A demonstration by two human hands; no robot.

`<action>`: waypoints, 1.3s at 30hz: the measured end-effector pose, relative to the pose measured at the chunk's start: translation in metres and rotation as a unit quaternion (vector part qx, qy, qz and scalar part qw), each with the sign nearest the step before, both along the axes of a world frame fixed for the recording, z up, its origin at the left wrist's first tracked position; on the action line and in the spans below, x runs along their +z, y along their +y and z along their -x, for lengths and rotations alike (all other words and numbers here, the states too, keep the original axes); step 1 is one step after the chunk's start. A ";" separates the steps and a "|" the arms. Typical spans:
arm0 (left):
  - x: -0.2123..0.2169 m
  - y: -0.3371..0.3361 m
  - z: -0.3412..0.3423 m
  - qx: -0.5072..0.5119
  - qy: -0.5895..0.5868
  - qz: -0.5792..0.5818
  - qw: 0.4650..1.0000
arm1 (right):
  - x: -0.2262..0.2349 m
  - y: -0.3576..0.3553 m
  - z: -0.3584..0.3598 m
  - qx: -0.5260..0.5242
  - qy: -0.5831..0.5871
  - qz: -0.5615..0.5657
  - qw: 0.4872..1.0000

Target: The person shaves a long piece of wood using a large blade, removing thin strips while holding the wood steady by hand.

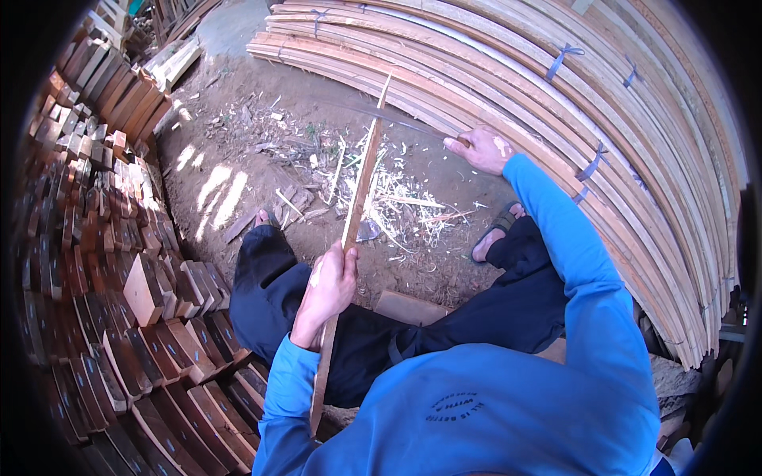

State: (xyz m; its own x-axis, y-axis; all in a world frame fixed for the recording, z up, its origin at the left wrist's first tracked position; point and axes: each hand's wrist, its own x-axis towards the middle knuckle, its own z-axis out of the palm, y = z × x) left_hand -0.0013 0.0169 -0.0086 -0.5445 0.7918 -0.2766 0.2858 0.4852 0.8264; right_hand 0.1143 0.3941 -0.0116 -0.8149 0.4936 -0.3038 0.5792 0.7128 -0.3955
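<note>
My left hand is closed around a long, narrow wooden stake. Its sharpened tip points away from me, and its lower end runs back along my left forearm. In my right hand is the handle of a long, thin-bladed knife. The blade reaches leftward and crosses the stake a little below the tip; whether the edge touches the wood I cannot tell. Pale wood shavings lie scattered on the dirt below the stake.
Bundles of long wooden strips, tied with blue bands, curve along the far and right side. Stacked short wood blocks fill the left. My sandalled feet rest on the dirt, with a board between my legs.
</note>
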 end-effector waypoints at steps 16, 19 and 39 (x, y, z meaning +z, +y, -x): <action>-0.002 0.005 0.004 0.022 0.015 -0.009 1.000 | 0.020 -0.027 0.010 0.100 0.028 -0.026 0.994; -0.028 0.000 0.012 0.034 0.035 -0.035 0.998 | 0.025 -0.048 0.024 0.077 0.017 -0.058 0.995; -0.006 0.003 0.003 0.021 -0.082 -0.011 0.996 | 0.008 -0.010 0.026 0.019 0.016 -0.048 0.999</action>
State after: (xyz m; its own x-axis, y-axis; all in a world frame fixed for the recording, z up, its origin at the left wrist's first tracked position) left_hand -0.0046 0.0201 -0.0143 -0.5265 0.7757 -0.3478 0.1247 0.4752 0.8710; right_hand 0.0884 0.3838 -0.0040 -0.8424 0.4875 -0.2296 0.5387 0.7696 -0.3427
